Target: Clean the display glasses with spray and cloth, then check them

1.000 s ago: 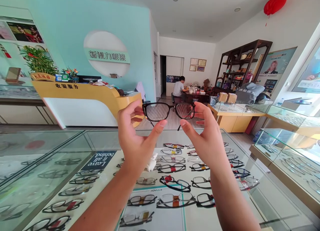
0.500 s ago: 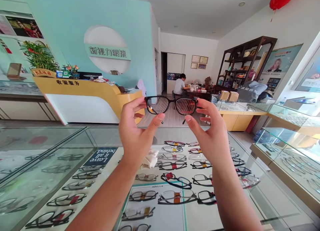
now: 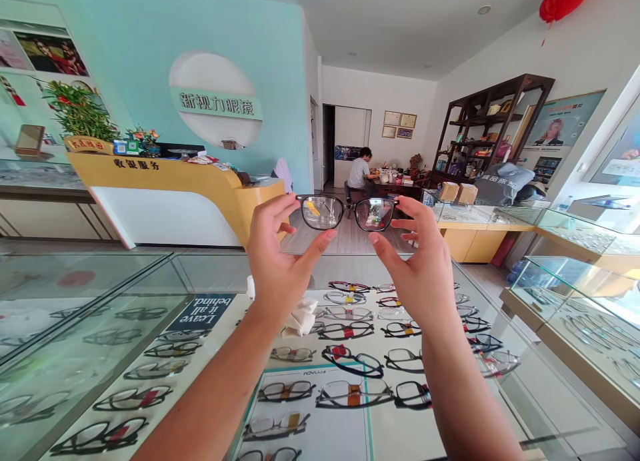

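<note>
A pair of black-framed eyeglasses (image 3: 349, 206) with clear lenses is held up above the glass counter, lenses showing reflections. My left hand (image 3: 285, 248) grips its left end, fingertips at the hinge and thumb below the lens. At the opposite end, my right hand (image 3: 417, 244) pinches the frame in the same way. Below the hands, a crumpled white cloth (image 3: 301, 316) rests on the counter's glass. Rows of spectacles (image 3: 354, 394), many with red, orange or yellow tags, lie in the display beneath.
A glass display case (image 3: 175, 274) spans the foreground, holding a dark blue sign (image 3: 203, 312). Beyond it stands a yellow and white cashier desk (image 3: 165, 208). Further glass cases (image 3: 575, 301) line the right. A seated person (image 3: 359, 171) is at a table in the back.
The eyeglasses have tilted, so the lens reflections differ. My left hand and the frame have shifted slightly to the right; my right hand has barely moved.
</note>
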The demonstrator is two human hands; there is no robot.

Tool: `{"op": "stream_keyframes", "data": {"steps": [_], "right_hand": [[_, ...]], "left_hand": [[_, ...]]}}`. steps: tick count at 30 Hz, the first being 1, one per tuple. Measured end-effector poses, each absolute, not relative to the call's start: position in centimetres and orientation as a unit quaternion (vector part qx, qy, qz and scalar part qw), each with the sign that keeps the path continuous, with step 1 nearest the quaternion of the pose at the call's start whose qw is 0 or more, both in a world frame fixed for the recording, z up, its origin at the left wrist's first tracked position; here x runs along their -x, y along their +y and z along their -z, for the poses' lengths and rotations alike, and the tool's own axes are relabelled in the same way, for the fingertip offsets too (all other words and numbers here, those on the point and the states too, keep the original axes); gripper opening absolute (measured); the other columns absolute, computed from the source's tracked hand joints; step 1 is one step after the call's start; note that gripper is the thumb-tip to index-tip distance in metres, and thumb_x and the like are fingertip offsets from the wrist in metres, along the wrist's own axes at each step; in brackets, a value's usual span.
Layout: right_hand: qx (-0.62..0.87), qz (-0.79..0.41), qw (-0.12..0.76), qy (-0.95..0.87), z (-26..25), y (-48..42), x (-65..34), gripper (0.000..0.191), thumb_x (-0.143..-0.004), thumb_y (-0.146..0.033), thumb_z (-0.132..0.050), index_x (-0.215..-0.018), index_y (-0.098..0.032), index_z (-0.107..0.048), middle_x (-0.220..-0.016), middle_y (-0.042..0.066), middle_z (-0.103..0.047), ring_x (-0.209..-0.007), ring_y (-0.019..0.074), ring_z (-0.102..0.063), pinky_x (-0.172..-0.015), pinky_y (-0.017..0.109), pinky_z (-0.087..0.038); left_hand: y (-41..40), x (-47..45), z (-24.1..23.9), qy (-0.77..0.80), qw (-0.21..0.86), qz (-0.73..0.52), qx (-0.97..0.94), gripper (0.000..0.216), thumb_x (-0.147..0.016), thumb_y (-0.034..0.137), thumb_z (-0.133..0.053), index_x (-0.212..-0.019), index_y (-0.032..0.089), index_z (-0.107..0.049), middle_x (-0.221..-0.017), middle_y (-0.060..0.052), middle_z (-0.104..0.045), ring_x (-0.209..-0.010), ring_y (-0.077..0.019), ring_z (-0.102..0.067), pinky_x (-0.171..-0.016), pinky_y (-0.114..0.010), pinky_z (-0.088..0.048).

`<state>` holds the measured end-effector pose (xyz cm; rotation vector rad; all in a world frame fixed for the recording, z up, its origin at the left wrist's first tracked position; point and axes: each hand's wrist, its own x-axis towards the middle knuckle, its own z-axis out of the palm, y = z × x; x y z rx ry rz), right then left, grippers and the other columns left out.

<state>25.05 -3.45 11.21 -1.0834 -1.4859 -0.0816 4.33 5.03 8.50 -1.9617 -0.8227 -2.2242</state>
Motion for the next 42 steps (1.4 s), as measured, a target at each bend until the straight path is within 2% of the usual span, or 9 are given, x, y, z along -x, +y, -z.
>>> {"op": "stream_keyframes", "data": {"steps": [5,15,19,29,36,42], "right_hand": [[0.467,0.028,0.603,-0.646,-11.2,-3.4,-25.1,0.051,-0.102,-0.037,-0.071,-0.151,-0.032,-0.056,-0.151,0.012,-0.073,-0.123,0.0315,-0.078,-0.101,0.056,-0.064],[0.478,0.034,0.595,-0.645,-11.1,-3.0,-25.3,0.047,-0.102,-0.036,-0.069,-0.147,-0.03,-0.055,-0.148,0.012,-0.075,-0.12,0.0312,-0.079,-0.098,0.055,-0.064],[0.481,0.028,0.591,-0.647,-11.1,-2.8,-25.3,0.046,-0.103,-0.034,-0.068,-0.147,-0.03,-0.055,-0.149,0.014,-0.074,-0.121,0.0326,-0.078,-0.097,0.056,-0.065],[0.482,0.034,0.584,-0.652,-11.1,-2.6,-25.3,0.049,-0.1,-0.031,-0.067,-0.147,-0.031,-0.054,-0.15,0.014,-0.073,-0.121,0.0323,-0.079,-0.095,0.055,-0.066],[0.481,0.027,0.58,-0.656,-11.1,-2.5,-25.3,0.049,-0.099,-0.026,-0.064,-0.147,-0.031,-0.053,-0.151,0.014,-0.073,-0.121,0.0324,-0.079,-0.096,0.055,-0.065],[0.474,0.033,0.58,-0.662,-10.9,-2.5,-25.4,0.05,-0.1,-0.027,-0.064,-0.148,-0.031,-0.052,-0.15,0.015,-0.073,-0.121,0.0326,-0.078,-0.096,0.056,-0.066]], "left_hand": [[5.0,-4.3,-8.6,-0.268,0.066,0.72,0.637,0.077,-0.084,0.052,-0.097,-0.148,0.031,-0.059,-0.143,-0.012,-0.07,-0.135,-0.0336,-0.071,-0.091,-0.044,-0.061],[4.5,-4.5,-8.7,-0.258,0.113,0.714,0.641,0.071,-0.086,0.046,-0.096,-0.146,0.032,-0.06,-0.139,-0.011,-0.07,-0.127,-0.0313,-0.069,-0.086,-0.045,-0.058],[4.1,-4.6,-8.9,-0.266,0.136,0.711,0.637,0.07,-0.084,0.05,-0.096,-0.142,0.032,-0.061,-0.138,-0.011,-0.07,-0.123,-0.0319,-0.07,-0.084,-0.046,-0.057],[3.6,-4.8,-9.2,-0.268,0.144,0.711,0.634,0.072,-0.082,0.052,-0.097,-0.141,0.033,-0.061,-0.137,-0.012,-0.069,-0.127,-0.0345,-0.068,-0.085,-0.048,-0.058],[3.2,-4.8,-9.4,-0.247,0.169,0.708,0.64,0.073,-0.082,0.045,-0.099,-0.144,0.034,-0.06,-0.138,-0.011,-0.068,-0.126,-0.0341,-0.067,-0.084,-0.047,-0.057],[3.3,-4.7,-9.4,-0.266,0.148,0.71,0.635,0.074,-0.081,0.052,-0.098,-0.142,0.033,-0.06,-0.136,-0.011,-0.068,-0.126,-0.0341,-0.068,-0.085,-0.048,-0.059]]}}
